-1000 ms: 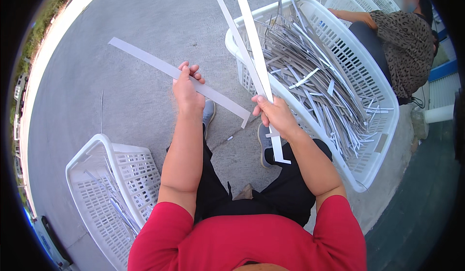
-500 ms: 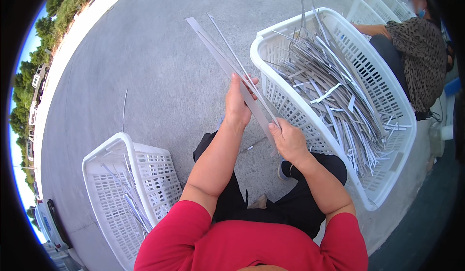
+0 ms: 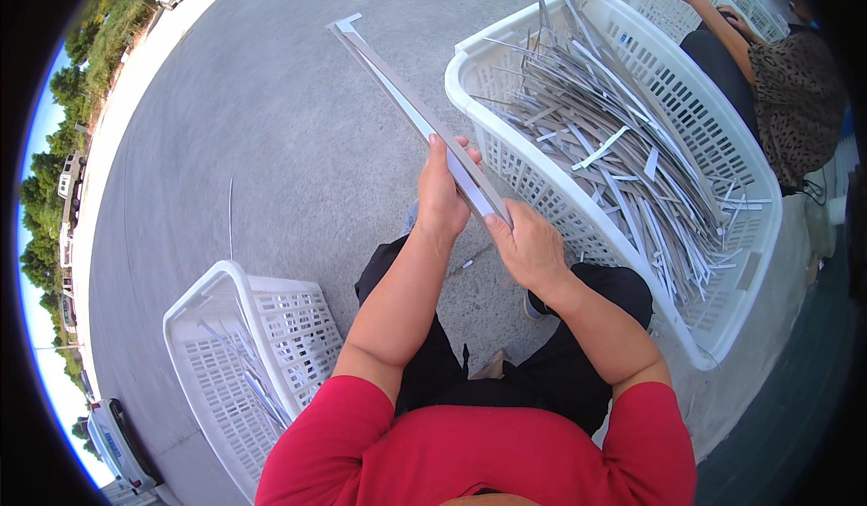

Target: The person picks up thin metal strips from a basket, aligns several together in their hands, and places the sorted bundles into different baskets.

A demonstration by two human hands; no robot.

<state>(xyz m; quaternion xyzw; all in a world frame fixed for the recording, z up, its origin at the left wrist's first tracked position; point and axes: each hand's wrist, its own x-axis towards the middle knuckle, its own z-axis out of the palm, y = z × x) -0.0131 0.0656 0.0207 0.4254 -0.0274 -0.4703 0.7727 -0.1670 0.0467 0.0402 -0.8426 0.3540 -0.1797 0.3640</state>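
A bundle of long, flat grey and white strips (image 3: 394, 86) slants across the space in front of me, its far ends up and to the left. About midway along, my left hand (image 3: 442, 188) is closed round it, thumb on top and fingers beneath. My right hand (image 3: 531, 246) pinches the near end between thumb and fingers. One strip has a short bent or hooked tip at the far end. Just right of my hands stands a large white plastic basket (image 3: 466, 81) heaped with loose grey and white strips (image 3: 623, 158).
A second white basket (image 3: 242, 280) at lower left holds a few strips; one thin strip (image 3: 231, 217) sticks up behind it. Another person (image 3: 795, 99) sits beyond the large basket near more white baskets (image 3: 664, 4). Concrete ground (image 3: 271, 126) lies ahead; vehicles (image 3: 117, 443) stand at the left.
The strips, spread apart before, now lie together in my hands. My right hand has shifted slightly along them. The person at the right has raised a hand to a far basket.
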